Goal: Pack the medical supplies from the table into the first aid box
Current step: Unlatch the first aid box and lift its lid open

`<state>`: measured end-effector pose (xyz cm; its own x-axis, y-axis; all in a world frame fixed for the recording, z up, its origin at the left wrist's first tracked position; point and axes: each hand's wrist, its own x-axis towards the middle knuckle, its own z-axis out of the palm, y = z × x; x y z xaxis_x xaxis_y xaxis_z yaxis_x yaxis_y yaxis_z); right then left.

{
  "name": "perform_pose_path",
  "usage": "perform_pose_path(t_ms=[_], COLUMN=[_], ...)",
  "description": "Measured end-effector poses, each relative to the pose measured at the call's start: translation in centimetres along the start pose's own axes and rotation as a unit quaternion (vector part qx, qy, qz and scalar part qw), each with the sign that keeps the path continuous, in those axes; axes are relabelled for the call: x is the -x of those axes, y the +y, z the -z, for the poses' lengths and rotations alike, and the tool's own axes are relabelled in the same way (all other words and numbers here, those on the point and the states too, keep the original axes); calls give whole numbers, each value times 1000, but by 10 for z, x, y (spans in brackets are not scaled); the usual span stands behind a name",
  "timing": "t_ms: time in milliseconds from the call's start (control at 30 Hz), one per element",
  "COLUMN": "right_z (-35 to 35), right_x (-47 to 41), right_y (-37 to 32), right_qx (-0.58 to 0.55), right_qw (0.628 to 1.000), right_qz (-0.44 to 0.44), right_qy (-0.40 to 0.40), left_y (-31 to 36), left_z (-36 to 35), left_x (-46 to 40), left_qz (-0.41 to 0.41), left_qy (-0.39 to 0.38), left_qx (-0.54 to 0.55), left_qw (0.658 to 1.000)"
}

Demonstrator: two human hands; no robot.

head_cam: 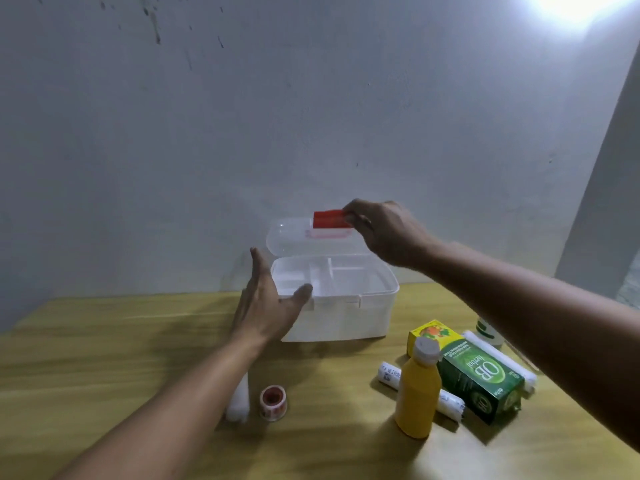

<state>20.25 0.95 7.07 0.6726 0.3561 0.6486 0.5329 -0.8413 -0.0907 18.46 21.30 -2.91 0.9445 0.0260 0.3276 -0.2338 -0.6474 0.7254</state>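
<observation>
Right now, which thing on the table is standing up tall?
The yellow bottle with the grey cap. The green box and white rolls beside it lie flat.

Two bare forearms and hands, nothing worn

Both arms show uncovered from past the elbow's side of the view down to the fingertips: no sleeves, gloves, watch or wristband. The left hand (266, 306) has long, slim fingers with short nails. The right hand (384, 230) shows its knuckled back; a thin dark line crosses one finger, too blurred to say whether it is a ring.
</observation>
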Motion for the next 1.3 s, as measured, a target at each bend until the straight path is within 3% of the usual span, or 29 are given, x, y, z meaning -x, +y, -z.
perform_pose_path(t_ms=[233, 400, 667, 900, 1033, 1167, 1300], right_z=[5, -9, -19, 10, 27, 41, 36], right_x=[-41, -45, -35, 4, 45, 81, 104], right_y=[7, 24, 42, 36, 28, 23, 22], right_qx=[-14, 109, 99, 82, 120, 47, 54], right_qw=[999, 994, 984, 986, 954, 868, 829], right_qz=[-22, -20, -70, -127, -186, -299, -335], right_qy=[32, -6, -131, -64, -202, -392, -445], left_y=[16, 13, 16, 29, 32, 27, 33], left_z=[3, -7, -6, -5, -16, -27, -27], left_x=[-24, -40, -40, -44, -53, -54, -50], left_qz=[-91, -51, -40, -47, -52, -46, -45], left_qy=[-75, -165, -150, -130, -151, -168, -184], left_qx=[-191, -297, -293, -285, -294, -338, -338], left_qw=[974, 939, 943, 949, 942, 925, 922])
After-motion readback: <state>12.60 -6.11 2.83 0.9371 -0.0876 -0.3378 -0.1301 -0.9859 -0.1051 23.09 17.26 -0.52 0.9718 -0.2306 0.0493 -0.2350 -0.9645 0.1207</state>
